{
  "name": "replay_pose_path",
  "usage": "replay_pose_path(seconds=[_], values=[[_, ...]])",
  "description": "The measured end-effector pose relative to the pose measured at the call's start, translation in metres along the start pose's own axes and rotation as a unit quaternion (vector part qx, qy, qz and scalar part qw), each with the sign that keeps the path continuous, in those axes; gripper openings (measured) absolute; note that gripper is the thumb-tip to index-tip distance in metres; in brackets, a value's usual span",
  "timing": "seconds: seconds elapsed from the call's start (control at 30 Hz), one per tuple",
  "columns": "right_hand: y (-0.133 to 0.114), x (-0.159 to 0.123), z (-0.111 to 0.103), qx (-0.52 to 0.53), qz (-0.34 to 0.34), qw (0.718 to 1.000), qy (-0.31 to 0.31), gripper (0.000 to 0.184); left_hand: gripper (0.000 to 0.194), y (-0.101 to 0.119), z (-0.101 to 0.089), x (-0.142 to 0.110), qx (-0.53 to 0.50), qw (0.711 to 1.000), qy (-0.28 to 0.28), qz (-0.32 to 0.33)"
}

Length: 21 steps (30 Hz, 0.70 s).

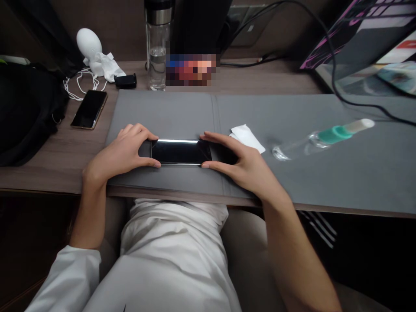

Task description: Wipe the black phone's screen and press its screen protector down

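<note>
A black smartphone point(180, 152) lies sideways on the grey desk mat point(156, 110), its glossy screen facing up and dark. My left hand point(125, 149) grips its left end, with the thumb along the near edge and the fingers along the far edge. My right hand point(230, 158) holds the right end the same way. A white folded wipe point(246, 138) lies just past my right fingers. Further right, a clear spray bottle with a teal collar point(325, 138) lies on its side on the mat.
A second smartphone point(89, 109) and white earphones point(79, 84) lie on the wood desk to the left, beside a black bag point(26, 112). A glass water bottle point(157, 54) stands behind the mat. A black cable point(338, 73) crosses the mat's far right corner.
</note>
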State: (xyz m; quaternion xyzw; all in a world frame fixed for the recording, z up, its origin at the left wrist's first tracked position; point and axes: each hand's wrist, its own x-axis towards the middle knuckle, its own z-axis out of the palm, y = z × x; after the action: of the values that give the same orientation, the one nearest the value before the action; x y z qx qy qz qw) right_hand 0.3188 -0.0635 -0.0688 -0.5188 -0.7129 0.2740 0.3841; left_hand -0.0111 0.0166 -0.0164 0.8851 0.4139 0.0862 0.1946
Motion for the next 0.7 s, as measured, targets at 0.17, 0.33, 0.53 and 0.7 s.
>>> replay_pose_path(seconds=[0.17,0.33,0.53,0.7], values=[[-0.0006,0.0004,-0.0008,0.002,0.016,1.0,-0.008,0.066,0.065,0.0027,0.0,-0.0009,0.016,1.0,-0.009,-0.005],[-0.0024,0.0008,-0.0032,0.005,0.028,1.0,-0.012,0.07,0.065,0.0049,0.0013,-0.0011,0.018,1.0,-0.012,-0.008],[-0.004,-0.0006,-0.0033,0.01,0.047,0.999,-0.012,0.067,0.062,0.0032,0.0051,-0.0011,0.019,1.0,-0.006,-0.006],[-0.0017,-0.0017,-0.0048,-0.006,0.049,0.999,-0.016,0.067,0.057,0.0047,0.006,-0.0023,0.027,1.0,-0.003,0.002]])
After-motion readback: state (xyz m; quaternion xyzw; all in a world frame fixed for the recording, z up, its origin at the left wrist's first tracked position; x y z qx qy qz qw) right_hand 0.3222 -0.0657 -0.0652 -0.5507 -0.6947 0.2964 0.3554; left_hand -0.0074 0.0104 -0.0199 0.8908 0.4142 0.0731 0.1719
